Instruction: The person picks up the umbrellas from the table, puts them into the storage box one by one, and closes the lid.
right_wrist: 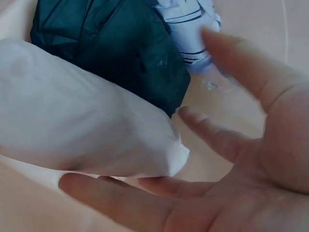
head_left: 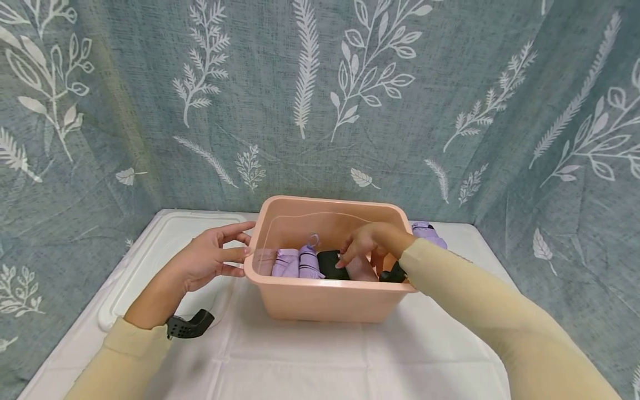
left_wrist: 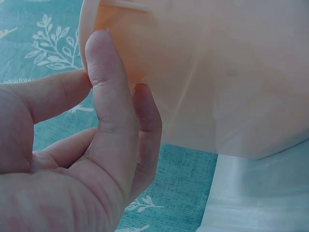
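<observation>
A peach plastic tub (head_left: 325,300) stands on the white-covered table. My left hand (head_left: 210,255) is at its left rim, fingers loosely bent, fingertips touching the outside near the rim. In the left wrist view these fingers (left_wrist: 113,106) lie against the tub wall. My right hand (head_left: 372,241) reaches inside, its fingers spread about a pale pink rolled bundle (right_wrist: 91,116), without closing round it. Beside that bundle lies a dark green one (right_wrist: 116,53). Two lavender bundles, perhaps folded umbrellas, stand further left: one (head_left: 285,262), and another with a loop (head_left: 310,262).
Another lavender bundle (head_left: 429,233) lies on the table behind the tub's right side. A white lid (head_left: 175,239) rests flat at the left. A leaf-patterned grey-green curtain (head_left: 280,111) surrounds the back and sides. Black wrist cameras (head_left: 190,325) sit on both wrists.
</observation>
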A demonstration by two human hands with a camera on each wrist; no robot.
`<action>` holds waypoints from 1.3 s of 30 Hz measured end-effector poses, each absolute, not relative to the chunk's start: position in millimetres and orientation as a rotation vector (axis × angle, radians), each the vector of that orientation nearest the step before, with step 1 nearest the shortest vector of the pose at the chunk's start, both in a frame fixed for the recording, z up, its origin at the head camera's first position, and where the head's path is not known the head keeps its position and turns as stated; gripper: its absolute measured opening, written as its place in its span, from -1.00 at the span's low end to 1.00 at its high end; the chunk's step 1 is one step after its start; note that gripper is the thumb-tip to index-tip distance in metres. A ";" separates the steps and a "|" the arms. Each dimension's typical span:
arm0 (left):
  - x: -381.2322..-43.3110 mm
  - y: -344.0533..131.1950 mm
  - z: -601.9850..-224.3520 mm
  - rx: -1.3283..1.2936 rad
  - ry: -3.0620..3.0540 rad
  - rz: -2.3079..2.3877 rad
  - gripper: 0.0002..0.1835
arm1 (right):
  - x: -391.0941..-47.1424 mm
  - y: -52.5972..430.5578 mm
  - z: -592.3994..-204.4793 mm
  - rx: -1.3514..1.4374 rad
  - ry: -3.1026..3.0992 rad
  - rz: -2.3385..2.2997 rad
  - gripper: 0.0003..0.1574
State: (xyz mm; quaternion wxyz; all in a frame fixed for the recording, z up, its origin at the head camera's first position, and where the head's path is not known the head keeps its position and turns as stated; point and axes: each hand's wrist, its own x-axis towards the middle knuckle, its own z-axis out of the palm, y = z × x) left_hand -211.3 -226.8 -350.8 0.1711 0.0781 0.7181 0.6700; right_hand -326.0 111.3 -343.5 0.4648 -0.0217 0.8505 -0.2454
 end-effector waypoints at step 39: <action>-211.5 -225.9 -352.8 0.238 2.050 1.904 -0.15 | -301.5 162.7 -287.7 -0.332 2.106 -1.007 -0.14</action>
